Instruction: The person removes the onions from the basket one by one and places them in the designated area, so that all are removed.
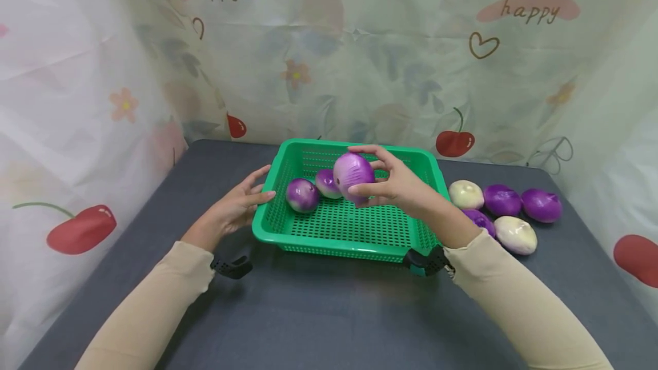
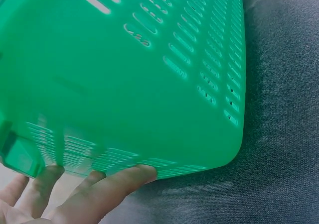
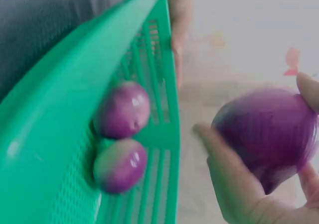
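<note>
My right hand (image 1: 388, 181) holds a purple onion (image 1: 352, 175) up over the green plastic basket (image 1: 339, 249). In the right wrist view the same onion (image 3: 269, 129) is gripped between thumb and fingers, its pointed end turned down. Two more purple-and-white onions, one on the left (image 1: 302, 195) and one partly behind the held one (image 1: 326, 183), lie in the left half of the basket. At the basket's left end my left hand (image 1: 237, 204) touches the rim and outer wall with fairly straight fingers. Its fingertips (image 2: 144, 173) press the slotted wall in the left wrist view.
Right of the basket lies a group of several onions: whitish ones (image 1: 516, 235) and purple ones (image 1: 541, 205). The basket stands on a dark grey table (image 1: 319, 313). A printed curtain (image 1: 360, 84) closes off the back and sides, and a thin cable (image 1: 552, 153) hangs at the back right.
</note>
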